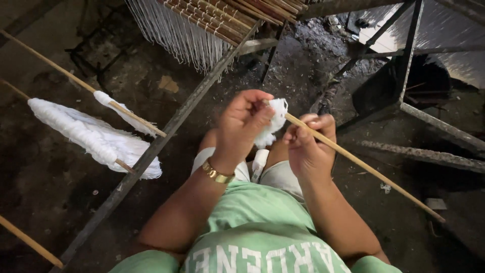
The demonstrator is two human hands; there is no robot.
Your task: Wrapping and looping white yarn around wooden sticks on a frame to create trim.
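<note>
Centrally, the left hand (242, 124) curls its fingers and thumb shut around a tuft of white fibre (273, 124) wound on the tip of a thin stick (364, 167). A gold bracelet (217, 173) sits on that wrist. Just at 3 o'clock of it, the right hand (308, 144) closes around the same stick, gripping the shaft close beside the fibre, so both hands nearly touch. The stick runs from the hands toward 4 o'clock, its far end low over the dark floor (60, 187). The tuft sits between the two hands, at the stick's upper end, partly hidden by the left fingers.

Below the hands, at 6 o'clock, the person's knees and a green shirt (257, 232) fill the foreground.

At 9 o'clock of the hands, well apart, two more sticks rest across a slanted grey metal bar (166, 131): a nearer one carrying a thick white bundle (91, 136), and a longer one (60, 71) above it with a thinner white wrap near the bar. Another stick end (30, 242) shows at 8 o'clock.

At 12 o'clock, a row of sticks (227, 15) hangs white threads (177, 35) in a fringe. A dark metal frame (404, 76) stands at 2 o'clock.
</note>
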